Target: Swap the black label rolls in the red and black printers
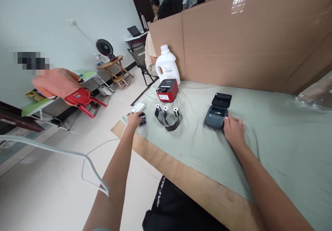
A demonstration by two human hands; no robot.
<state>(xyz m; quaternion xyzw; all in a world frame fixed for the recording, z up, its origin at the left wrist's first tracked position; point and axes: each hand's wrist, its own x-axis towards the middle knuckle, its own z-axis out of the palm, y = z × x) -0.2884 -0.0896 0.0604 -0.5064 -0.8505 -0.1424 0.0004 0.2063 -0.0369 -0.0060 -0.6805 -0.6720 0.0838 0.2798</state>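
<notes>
My right hand (234, 127) grips the near right side of a small dark grey portable label printer (214, 119), its black lid (221, 100) standing up. At the table's left edge, my left hand (134, 119) has its fingers bent over a dark packet (142, 119) that looks wrapped in clear plastic; the fingertips are partly hidden. Just beyond that hand lies a white box (138, 107) with print on it. Between my hands, three small white rolls (165, 109) stand on the cloth, with a curved dark strip (173, 126) around and between them.
A red and black boxy device (167, 91) stands before a white jug (167, 64). Cardboard (246, 40) walls the table's far side; clear plastic (316, 94) lies at right. A pale cable (59, 151) hangs at left. Two people sit beyond: one in orange (58, 83), another behind the cardboard.
</notes>
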